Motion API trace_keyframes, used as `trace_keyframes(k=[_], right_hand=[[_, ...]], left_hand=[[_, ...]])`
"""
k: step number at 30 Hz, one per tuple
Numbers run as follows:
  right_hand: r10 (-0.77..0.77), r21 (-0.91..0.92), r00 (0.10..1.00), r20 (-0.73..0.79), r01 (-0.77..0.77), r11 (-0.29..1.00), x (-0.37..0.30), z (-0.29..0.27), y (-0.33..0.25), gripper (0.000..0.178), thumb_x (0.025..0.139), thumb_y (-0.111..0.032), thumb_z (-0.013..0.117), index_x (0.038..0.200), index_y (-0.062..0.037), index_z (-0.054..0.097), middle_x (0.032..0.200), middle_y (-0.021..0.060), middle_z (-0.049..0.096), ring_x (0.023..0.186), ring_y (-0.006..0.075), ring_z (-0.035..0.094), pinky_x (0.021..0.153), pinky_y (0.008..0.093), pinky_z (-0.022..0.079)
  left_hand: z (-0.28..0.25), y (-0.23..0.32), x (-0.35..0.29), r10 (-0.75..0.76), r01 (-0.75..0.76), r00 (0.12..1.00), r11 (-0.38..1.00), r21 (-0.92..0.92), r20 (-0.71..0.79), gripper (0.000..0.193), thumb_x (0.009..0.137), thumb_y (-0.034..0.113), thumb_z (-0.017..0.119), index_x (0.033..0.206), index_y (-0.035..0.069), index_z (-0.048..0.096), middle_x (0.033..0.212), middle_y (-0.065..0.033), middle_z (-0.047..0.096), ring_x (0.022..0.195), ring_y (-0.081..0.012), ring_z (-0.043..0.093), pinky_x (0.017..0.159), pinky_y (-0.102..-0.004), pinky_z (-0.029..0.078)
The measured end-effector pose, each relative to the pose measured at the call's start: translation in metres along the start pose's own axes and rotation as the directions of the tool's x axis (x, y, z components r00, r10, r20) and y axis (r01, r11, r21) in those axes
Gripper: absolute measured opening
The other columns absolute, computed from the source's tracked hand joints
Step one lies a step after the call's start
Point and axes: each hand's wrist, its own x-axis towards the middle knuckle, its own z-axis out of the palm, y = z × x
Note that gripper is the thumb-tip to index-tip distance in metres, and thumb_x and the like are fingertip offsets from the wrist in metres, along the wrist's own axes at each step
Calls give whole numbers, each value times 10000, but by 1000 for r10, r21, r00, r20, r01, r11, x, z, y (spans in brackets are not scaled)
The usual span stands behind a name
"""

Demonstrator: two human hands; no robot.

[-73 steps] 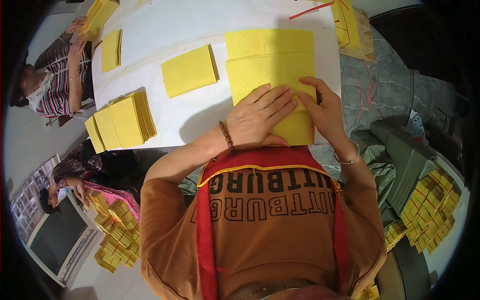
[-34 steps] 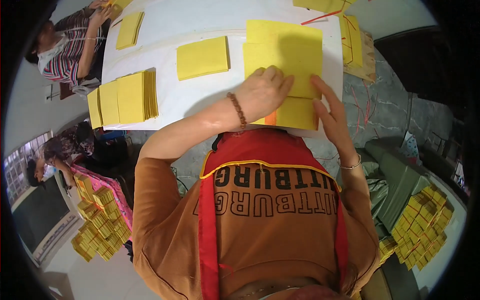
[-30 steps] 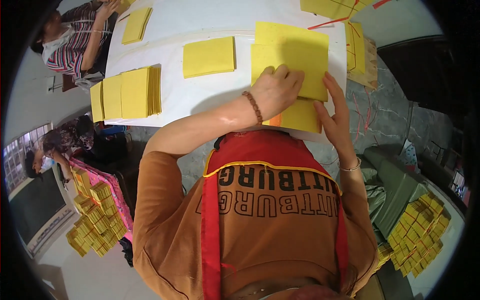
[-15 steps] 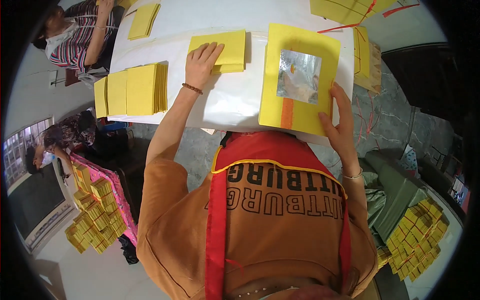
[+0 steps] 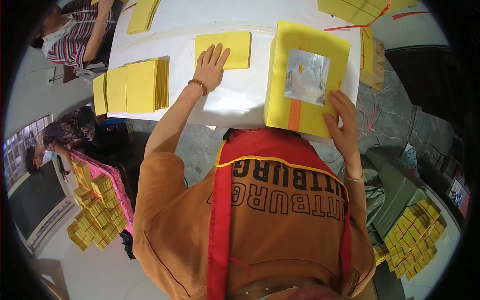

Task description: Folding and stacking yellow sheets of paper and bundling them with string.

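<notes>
Yellow stack (image 5: pixel 312 112), topped with one silver square (image 5: pixel 307 77) and one orange stripe (image 5: pixel 294 115), lies on the table (image 5: pixel 235 107) directly before a worker, whose right hand (image 5: pixel 346 120) rests along its right edge, fingers close together and thumb apart. The left hand (image 5: pixel 211 70) lies flat, fingers slightly spread, on one folded yellow packet (image 5: pixel 240 47). To the left are one overlapping row (image 5: pixel 140 87) of three visible groups and, farther back, one small yellow pile (image 5: pixel 143 15).

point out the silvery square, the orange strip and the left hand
Silvery square (image 5: pixel 307 77): head view, its middle.
Orange strip (image 5: pixel 294 115): head view, its visible middle.
Left hand (image 5: pixel 209 71): head view, back of the hand.
</notes>
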Motion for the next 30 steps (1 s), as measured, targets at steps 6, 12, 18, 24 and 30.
trace_keyframes(k=[6,12,18,24,30], right_hand=[[-48,-55,995,82,53,997,9,-9,0,407,774,-160,673,1164,-79,591,1295,93,506,1257,306,407,1017,408,332],[-102,-91,982,162,118,989,12,-6,6,438,758,-227,686,1165,-100,587,1332,87,480,1278,333,383,1022,433,311],[-102,-63,985,138,111,992,13,-4,6,413,775,-240,681,1154,-102,595,1328,79,483,1277,335,383,1026,433,325],[-123,1,987,104,123,992,9,-1,10,388,789,-227,675,1146,-97,603,1324,73,487,1280,328,383,1031,429,332],[-74,206,986,152,42,978,8,-8,15,337,895,-308,523,1118,-78,625,1349,75,470,1328,314,310,1077,422,257]], left_hand=[[-14,2,6,-27,41,981,997,-64,193,678,818,144,523,1432,124,238,1470,-161,233,1347,-350,222,1089,-487,197],[-48,6,21,-4,-24,997,929,-368,-75,644,751,77,558,1367,91,369,1383,-185,365,1248,-360,364,1031,-478,292],[-141,92,26,243,-389,919,679,-623,-310,365,773,93,576,1134,45,584,1174,-147,554,1007,-307,539,846,-386,427],[-165,142,13,560,-578,809,698,-421,-182,384,778,214,644,1114,38,584,1135,-93,544,932,-244,519,813,-355,412],[-165,140,20,531,-562,813,609,-560,-238,212,802,170,629,962,30,629,889,-89,608,734,-246,545,653,-318,451]])
